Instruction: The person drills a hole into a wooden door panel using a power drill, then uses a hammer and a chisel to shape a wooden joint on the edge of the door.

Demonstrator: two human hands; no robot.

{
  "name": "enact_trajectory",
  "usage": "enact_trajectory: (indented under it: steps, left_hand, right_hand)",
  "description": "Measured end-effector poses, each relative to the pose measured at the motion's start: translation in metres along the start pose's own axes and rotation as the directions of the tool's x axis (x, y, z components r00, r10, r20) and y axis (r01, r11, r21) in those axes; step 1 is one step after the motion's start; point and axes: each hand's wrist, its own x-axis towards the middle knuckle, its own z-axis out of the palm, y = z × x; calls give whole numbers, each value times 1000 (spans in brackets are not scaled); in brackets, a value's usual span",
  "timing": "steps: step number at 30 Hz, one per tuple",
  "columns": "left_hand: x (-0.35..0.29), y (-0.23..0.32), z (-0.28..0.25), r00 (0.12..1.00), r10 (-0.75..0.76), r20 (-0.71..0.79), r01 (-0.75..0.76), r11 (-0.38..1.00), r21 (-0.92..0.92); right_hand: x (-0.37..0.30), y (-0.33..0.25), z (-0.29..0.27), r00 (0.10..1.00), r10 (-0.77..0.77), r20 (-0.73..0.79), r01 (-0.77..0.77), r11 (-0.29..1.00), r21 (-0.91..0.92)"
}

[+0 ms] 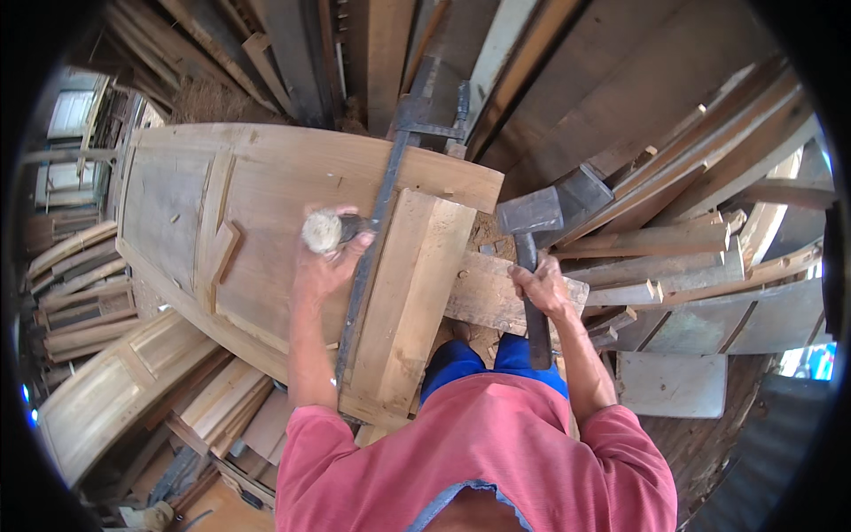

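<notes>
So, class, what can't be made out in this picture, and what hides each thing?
All in the head view:
- Pale, rough, round-ended object: its full shape is hidden by its own end and the bare left hand.
- Dark, block-headed mallet: mid-handle is covered by the bare right hand.
- Tall brown wooden boards: far ends are cut off by the upper edge.
- Blue cloth shorts: mostly under the pink shirt.

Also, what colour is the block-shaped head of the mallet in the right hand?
Block-shaped mallet head: dull grey, in the head view.
</notes>
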Motion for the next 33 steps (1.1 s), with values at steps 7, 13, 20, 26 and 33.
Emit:
enact_trajectory:
  steps: [7,13,20,26,33]
  left_hand:
    - [116,29,136,893,-448,36,265,461,-847]
    - [168,7,219,903,-385,193,387,530,-755]
    - [185,15,260,848,-423,318,529,649,-547]
    - [186,4,277,876,-346,337,469,774,-426]
    - [183,4,273,862,-356,360,493,751,-439]
  right_hand:
    - [-23,-65,-77,924,-303,-235,340,931,135]
    - [-28,-82,-112,703,-483,-522,652,730,203]
    - [-31,-84,-138,617,-495,-612,725,659,199]
    - [-35,-85,-162,469,-543,-697,835,530,149]
    - [-35,-108,-184,283,-471,-836,936,326,134]
